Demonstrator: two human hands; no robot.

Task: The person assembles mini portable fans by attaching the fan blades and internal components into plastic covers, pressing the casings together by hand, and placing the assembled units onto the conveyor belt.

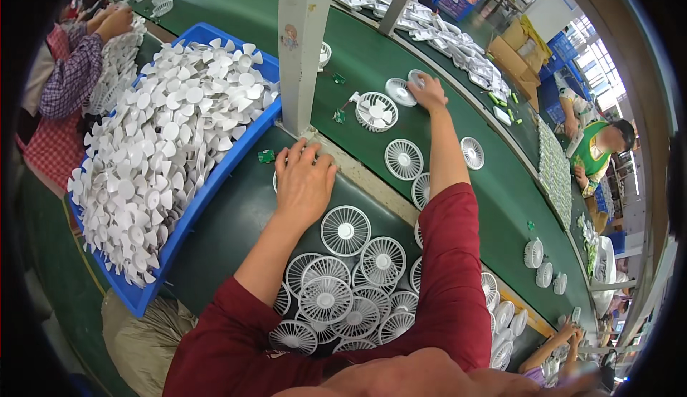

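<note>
My right hand (429,95) reaches across the green conveyor belt and closes on the edge of a white fan grille (415,77). Just left of it lies another round white grille (400,92). A fan housing with white blades (376,112) sits nearby, a green circuit board (339,116) beside it. My left hand (304,182) rests palm down on the dark tabletop near the belt's edge, fingers apart. A white rim peeks out under it, mostly hidden. Another small green board (266,156) lies by its fingertips. Below, between my forearms, spreads a pile of white grilles (325,299).
A blue crate (189,214) heaped with white fan blades stands at my left. A pale metal post (297,54) rises beside the belt. More grilles (404,159) and fan housings (534,253) lie along the belt. Co-workers sit at left, far right and lower right.
</note>
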